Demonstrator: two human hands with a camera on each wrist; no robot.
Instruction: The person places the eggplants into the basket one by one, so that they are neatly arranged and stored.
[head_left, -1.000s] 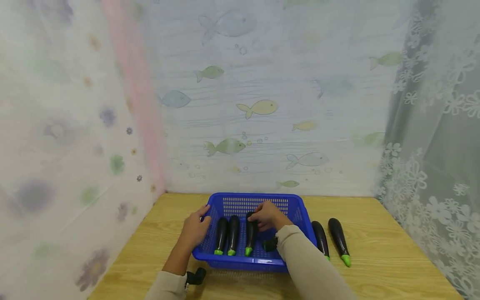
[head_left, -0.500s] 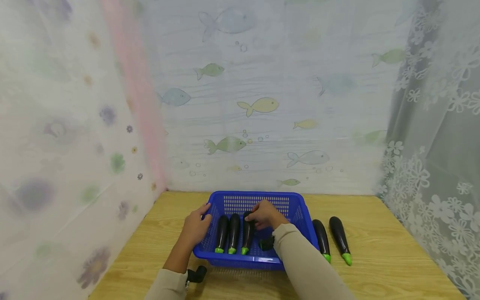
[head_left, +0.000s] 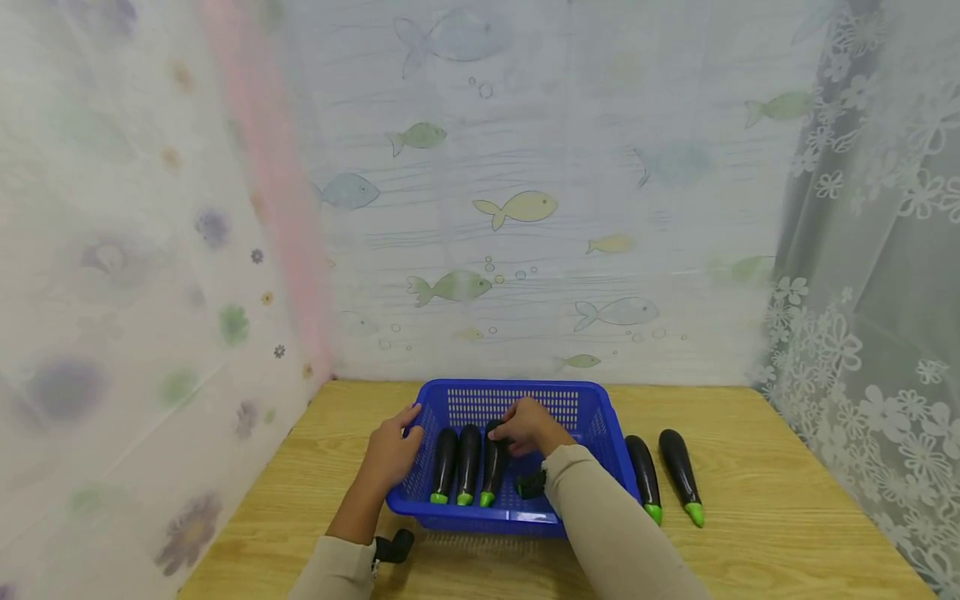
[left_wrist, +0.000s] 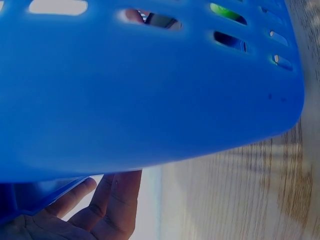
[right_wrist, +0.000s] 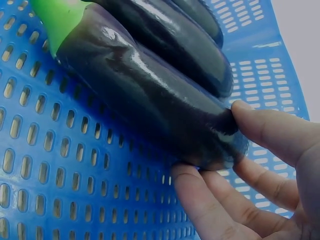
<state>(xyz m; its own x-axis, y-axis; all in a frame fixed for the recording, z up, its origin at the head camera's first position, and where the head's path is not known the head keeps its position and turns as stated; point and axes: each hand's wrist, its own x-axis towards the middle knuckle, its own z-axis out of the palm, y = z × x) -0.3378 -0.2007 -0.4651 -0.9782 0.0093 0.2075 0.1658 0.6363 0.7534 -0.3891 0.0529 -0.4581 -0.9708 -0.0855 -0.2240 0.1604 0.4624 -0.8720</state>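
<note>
A blue plastic basket (head_left: pixel 510 521) with slotted walls stands on the table. At its left rim, my left hand (head_left: pixel 393 450) grips the edge; in the left wrist view its fingers (left_wrist: pixel 120 205) show below the blue wall. My right hand (head_left: pixel 531 427) reaches inside and holds the far, rounded end of a dark purple eggplant (head_left: pixel 494 467) with a green stem cap. In the right wrist view the thumb is on top of that eggplant (right_wrist: pixel 150 100) and the fingers are beneath its end. Two more eggplants, a left one (head_left: pixel 444 467) and a middle one (head_left: pixel 468 462), lie side by side with it.
Right of the basket, one eggplant (head_left: pixel 645 479) lies against its outer side and another eggplant (head_left: pixel 680 475) a little farther right. The wooden table (head_left: pixel 765 500) meets a fish-print curtain (head_left: pixel 525 317) at the back. Black wrist-worn devices sit under both wrists.
The held eggplant has shifted left and turned slightly, ending up close beside the middle one. My right hand moved left with it; the left hand stays at the rim.
</note>
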